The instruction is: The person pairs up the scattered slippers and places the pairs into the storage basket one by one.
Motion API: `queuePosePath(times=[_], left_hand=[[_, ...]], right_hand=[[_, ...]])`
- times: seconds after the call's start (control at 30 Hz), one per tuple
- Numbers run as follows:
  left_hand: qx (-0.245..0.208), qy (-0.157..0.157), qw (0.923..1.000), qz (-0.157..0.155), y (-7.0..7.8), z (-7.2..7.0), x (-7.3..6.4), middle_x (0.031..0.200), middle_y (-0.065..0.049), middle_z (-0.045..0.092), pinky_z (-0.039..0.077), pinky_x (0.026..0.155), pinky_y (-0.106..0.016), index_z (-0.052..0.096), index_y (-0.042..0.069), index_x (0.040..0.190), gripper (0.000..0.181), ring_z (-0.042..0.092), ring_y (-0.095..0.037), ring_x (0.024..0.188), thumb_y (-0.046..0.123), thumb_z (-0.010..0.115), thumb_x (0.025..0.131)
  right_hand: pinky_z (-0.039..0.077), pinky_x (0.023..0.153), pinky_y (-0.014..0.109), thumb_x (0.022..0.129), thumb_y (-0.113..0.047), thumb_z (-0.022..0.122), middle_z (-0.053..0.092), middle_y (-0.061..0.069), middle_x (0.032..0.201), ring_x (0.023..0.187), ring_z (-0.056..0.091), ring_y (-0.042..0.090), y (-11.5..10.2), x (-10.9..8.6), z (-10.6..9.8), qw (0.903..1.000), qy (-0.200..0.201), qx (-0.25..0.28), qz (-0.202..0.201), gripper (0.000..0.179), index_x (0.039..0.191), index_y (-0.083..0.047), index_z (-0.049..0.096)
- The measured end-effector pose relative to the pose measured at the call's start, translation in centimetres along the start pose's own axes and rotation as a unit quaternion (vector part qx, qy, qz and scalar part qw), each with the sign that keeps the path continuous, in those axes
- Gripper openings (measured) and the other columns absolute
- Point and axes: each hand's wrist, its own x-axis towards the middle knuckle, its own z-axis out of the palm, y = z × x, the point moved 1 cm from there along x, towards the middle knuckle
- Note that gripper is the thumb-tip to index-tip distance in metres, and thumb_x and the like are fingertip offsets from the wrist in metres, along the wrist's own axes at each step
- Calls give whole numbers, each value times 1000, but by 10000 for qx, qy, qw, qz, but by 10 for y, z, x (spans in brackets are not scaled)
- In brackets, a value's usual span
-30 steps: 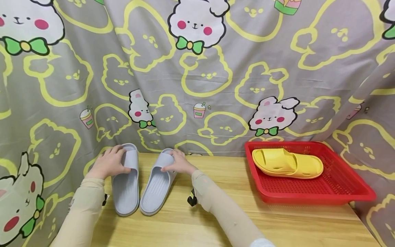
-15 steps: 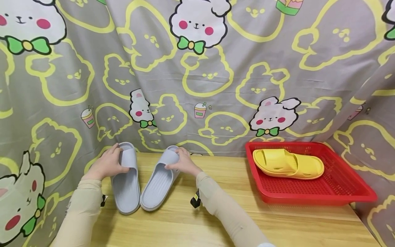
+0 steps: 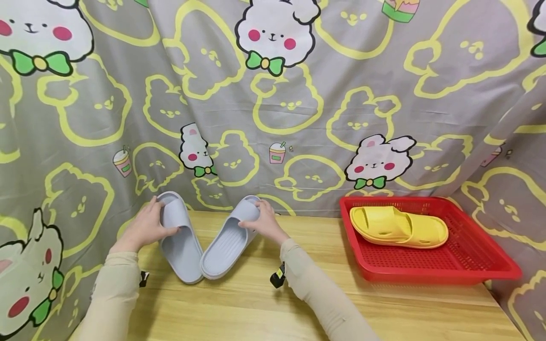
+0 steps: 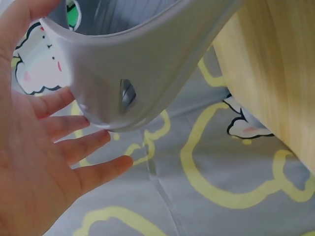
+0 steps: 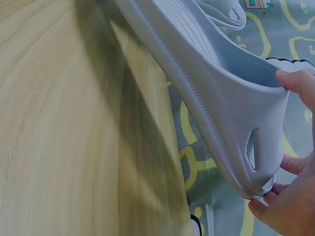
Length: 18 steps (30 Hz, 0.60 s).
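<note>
Two grey slide slippers are held side by side at the left of the head view, heels close together and toes spread apart. My left hand (image 3: 142, 226) grips the left slipper (image 3: 182, 251) at its strap and toe. In the left wrist view, the thumb is at the strap's edge and the fingertips touch the toe side. My right hand (image 3: 269, 223) pinches the right slipper (image 3: 225, 248), its thumb on the strap's edge and fingertips under the toe (image 5: 268, 184). A shadow from this slipper falls on the tabletop in the right wrist view.
A red plastic basket (image 3: 426, 273) stands at the right of the wooden table (image 3: 239, 312), with yellow slippers (image 3: 398, 226) lying in it. Behind the table hangs a grey curtain (image 3: 298, 128) with cartoon prints. Black wrist devices (image 3: 278, 276) sit on both forearms.
Both slippers have turned so their toes point further apart, and their heels have risen in the view. The right hand has moved rightward with its slipper. The basket has not moved.
</note>
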Motion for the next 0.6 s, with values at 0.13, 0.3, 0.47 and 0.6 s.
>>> queuePosePath(times=[0.13,0.3,0.47,0.6], left_hand=[[-51,157,9999,-37,-2,2,0,147,-48,17,29,106,-70,40,-18,133,98,26,-63,132,50,79,74],[-165,329,9992,-126,-1,4,-2,146,-47,21,30,105,-70,39,-17,135,102,24,-62,135,55,78,74],[-299,522,9978,-291,-4,7,-5,147,-46,22,30,104,-71,38,-16,136,104,23,-60,137,60,75,74],[-447,676,9957,-451,-7,13,-9,149,-45,21,31,101,-73,38,-14,136,104,23,-60,137,62,73,75]], right_hand=[[30,114,56,74,-40,82,19,18,160,147,15,41,1,-2,-5,9998,168,103,62,82,137,-4,43],[29,115,57,75,-40,82,15,19,161,148,12,40,3,-4,-11,9991,291,239,175,82,138,-5,42],[30,114,57,75,-38,82,22,20,158,146,18,38,4,-5,-15,9981,500,316,155,81,136,-3,43],[32,112,56,73,-35,83,27,19,155,143,23,38,4,-8,-17,9965,745,370,92,81,135,0,44]])
